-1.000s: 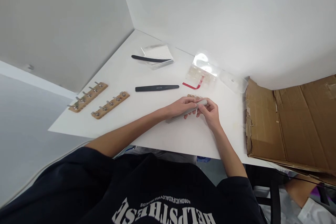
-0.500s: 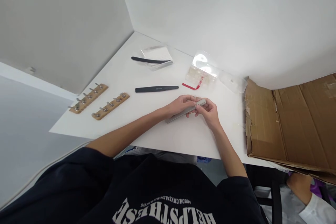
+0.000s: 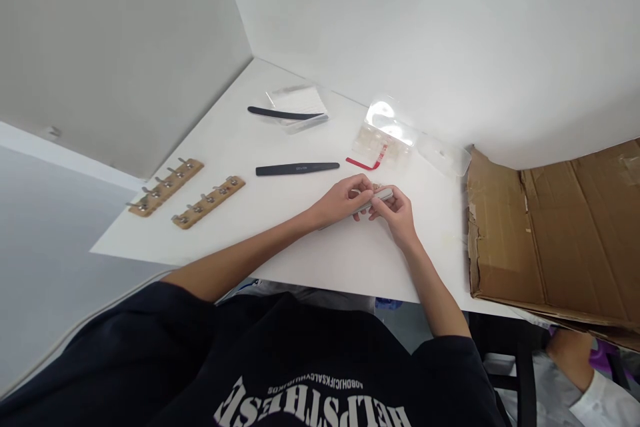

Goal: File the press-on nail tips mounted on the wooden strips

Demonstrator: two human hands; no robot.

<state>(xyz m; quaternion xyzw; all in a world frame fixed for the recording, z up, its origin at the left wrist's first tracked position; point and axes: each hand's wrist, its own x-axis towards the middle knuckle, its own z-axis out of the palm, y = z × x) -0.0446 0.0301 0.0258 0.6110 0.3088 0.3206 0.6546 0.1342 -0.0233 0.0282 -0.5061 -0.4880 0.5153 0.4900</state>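
Close together above the white table (image 3: 300, 247), both my hands are closed around a light grey nail file (image 3: 384, 194). My left hand (image 3: 340, 201) grips it from the left and covers most of its length. My right hand (image 3: 399, 212) pinches near its far end, thumb on top and fingers curled behind. A small tan piece (image 3: 377, 185) shows just beyond the fingertips, mostly hidden, and I cannot make out what it is. Past my hands lie a straight black nail file (image 3: 297, 169) and a red strip (image 3: 363, 164).
At the left lie two wooden strips, one (image 3: 167, 188) behind the other (image 3: 209, 203), both with metal clips. A curved black file (image 3: 280, 113) rests on a clear box (image 3: 305, 125). An open clear case (image 3: 395, 140) stands farther back. A cardboard box (image 3: 505, 233) borders the right.
My left hand has shifted slightly and its fingers are bent more over the grey file, whose near end is now mostly hidden. My right hand stays nearly in place.
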